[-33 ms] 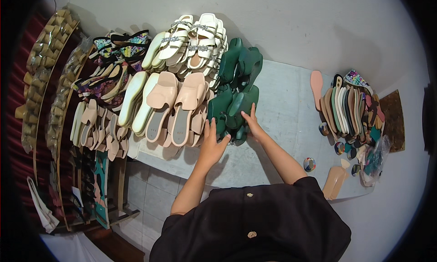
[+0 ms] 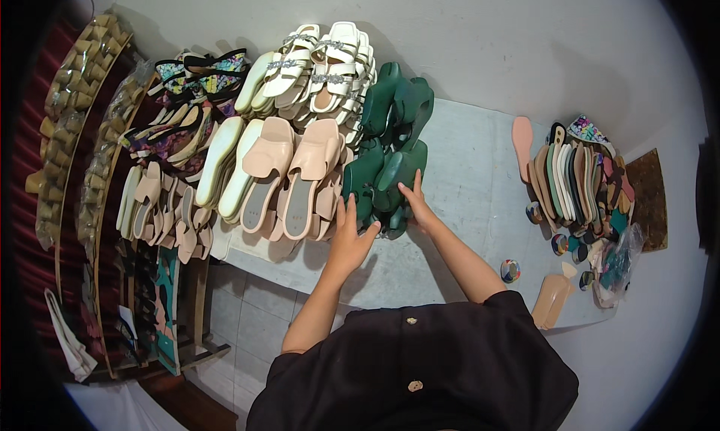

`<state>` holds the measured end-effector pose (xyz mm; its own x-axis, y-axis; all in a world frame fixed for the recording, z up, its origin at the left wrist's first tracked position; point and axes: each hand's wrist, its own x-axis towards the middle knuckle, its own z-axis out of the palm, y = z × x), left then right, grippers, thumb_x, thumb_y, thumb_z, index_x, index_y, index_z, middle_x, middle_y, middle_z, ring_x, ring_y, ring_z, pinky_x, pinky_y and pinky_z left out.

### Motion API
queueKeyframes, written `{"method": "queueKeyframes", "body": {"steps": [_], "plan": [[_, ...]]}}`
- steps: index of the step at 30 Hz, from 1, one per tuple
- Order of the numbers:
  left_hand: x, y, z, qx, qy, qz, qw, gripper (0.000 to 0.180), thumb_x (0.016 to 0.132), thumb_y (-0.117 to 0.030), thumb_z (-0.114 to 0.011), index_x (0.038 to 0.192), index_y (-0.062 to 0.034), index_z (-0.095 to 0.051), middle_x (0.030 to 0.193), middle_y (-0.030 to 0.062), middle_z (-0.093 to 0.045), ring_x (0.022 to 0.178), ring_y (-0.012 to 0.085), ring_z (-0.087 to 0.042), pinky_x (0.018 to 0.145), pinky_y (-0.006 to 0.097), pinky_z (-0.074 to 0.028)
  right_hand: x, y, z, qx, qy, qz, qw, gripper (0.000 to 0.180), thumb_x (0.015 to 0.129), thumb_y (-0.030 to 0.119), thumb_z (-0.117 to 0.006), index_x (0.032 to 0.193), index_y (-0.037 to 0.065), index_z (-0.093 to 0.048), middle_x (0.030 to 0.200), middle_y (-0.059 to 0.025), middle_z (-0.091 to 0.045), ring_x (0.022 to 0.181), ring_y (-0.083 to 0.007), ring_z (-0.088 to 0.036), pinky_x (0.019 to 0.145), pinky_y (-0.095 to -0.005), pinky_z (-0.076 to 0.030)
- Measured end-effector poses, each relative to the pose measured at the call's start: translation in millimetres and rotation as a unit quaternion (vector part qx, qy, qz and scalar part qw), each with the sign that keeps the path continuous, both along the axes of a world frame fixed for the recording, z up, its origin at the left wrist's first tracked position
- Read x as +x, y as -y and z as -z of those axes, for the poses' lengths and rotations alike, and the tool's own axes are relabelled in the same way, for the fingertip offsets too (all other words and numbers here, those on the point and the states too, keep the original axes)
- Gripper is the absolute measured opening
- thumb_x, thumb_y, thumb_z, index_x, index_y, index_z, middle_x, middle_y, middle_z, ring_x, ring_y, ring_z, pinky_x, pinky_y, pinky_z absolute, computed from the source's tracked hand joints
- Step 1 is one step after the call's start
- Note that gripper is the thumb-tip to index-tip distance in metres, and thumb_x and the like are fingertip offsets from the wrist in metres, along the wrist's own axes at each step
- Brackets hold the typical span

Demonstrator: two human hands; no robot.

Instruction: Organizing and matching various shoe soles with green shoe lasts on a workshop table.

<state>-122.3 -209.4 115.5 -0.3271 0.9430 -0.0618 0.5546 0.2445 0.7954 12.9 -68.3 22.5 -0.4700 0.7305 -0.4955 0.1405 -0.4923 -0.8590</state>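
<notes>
Dark green shoe lasts [image 2: 401, 165] are stacked in two groups, one behind the other, at the middle of the table. My left hand [image 2: 352, 240] is at the near left end of the front group, fingers spread and thumb apart. On the other side, my right hand [image 2: 421, 208] has its fingertips against the right side of the upper last. Both hands flank the pile without wrapping round a last. Left of the lasts stand beige slide sandals [image 2: 311, 157] with grey insoles, stacked in pairs. White sandals [image 2: 330, 75] with silvery trimmed straps are piled behind them.
Pale soles [image 2: 220, 161] and patterned straps [image 2: 199, 75] fill the left side. Racks of wrapped heels [image 2: 75, 79] stand further left. At the table's [image 2: 472, 176] right end lie a row of soles [image 2: 574, 180], tape rolls [image 2: 510, 270], a plastic bag [image 2: 622, 270] and tan sole pieces [image 2: 553, 300].
</notes>
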Motion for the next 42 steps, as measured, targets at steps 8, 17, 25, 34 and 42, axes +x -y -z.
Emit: {"method": "queueKeyframes", "body": {"steps": [8,17,25,34,42], "plan": [[11,13,4,0.000,0.002,-0.015,1.000,0.078,0.084,-0.031,-0.060,0.142,0.0021,-0.019,0.145,0.0329,-0.011,0.134,0.0437,-0.023,0.106,0.041,-0.027,1,6,10,0.055,-0.052,0.045,0.996,0.102,0.076,0.056,-0.062,0.147,0.027,0.005,0.148,-0.0207,-0.012,0.134,-0.0387,-0.020,0.098,-0.0617,-0.025],[6,32,45,0.001,0.023,-0.061,0.998,0.078,0.083,-0.030,-0.060,0.141,0.0034,-0.020,0.145,0.0296,-0.018,0.135,0.0390,-0.022,0.108,0.038,-0.023,-5,10,-8,0.014,-0.012,0.034,0.999,0.107,0.076,0.055,-0.064,0.146,0.024,0.011,0.148,-0.0195,-0.020,0.133,-0.0357,-0.026,0.100,-0.0522,-0.028],[0,32,70,-0.016,0.063,-0.075,0.995,0.079,0.083,-0.029,-0.060,0.140,0.0065,-0.020,0.144,0.0282,-0.023,0.136,0.0362,-0.023,0.109,0.037,-0.021,-12,18,-19,-0.008,-0.032,0.049,0.998,0.104,0.081,0.050,-0.061,0.145,0.017,0.015,0.150,-0.0178,-0.011,0.135,-0.0341,-0.020,0.106,-0.0435,-0.024],[5,23,61,-0.021,0.074,-0.054,0.996,0.080,0.082,-0.030,-0.060,0.140,0.0068,-0.020,0.143,0.0288,-0.025,0.135,0.0368,-0.024,0.109,0.037,-0.022,-7,19,-20,-0.045,-0.034,0.032,0.998,0.102,0.081,0.044,-0.062,0.146,0.012,0.010,0.150,-0.0163,-0.013,0.135,-0.0314,-0.021,0.107,-0.0409,-0.022],[9,30,48,-0.007,0.054,-0.055,0.997,0.078,0.082,-0.030,-0.060,0.139,0.0075,-0.022,0.142,0.0290,-0.028,0.134,0.0369,-0.028,0.108,0.037,-0.024,-6,26,0,-0.001,-0.098,0.117,0.988,0.095,0.080,0.037,-0.064,0.146,0.005,-0.004,0.146,-0.0182,-0.023,0.132,-0.0288,-0.029,0.106,-0.0369,-0.025]]}}
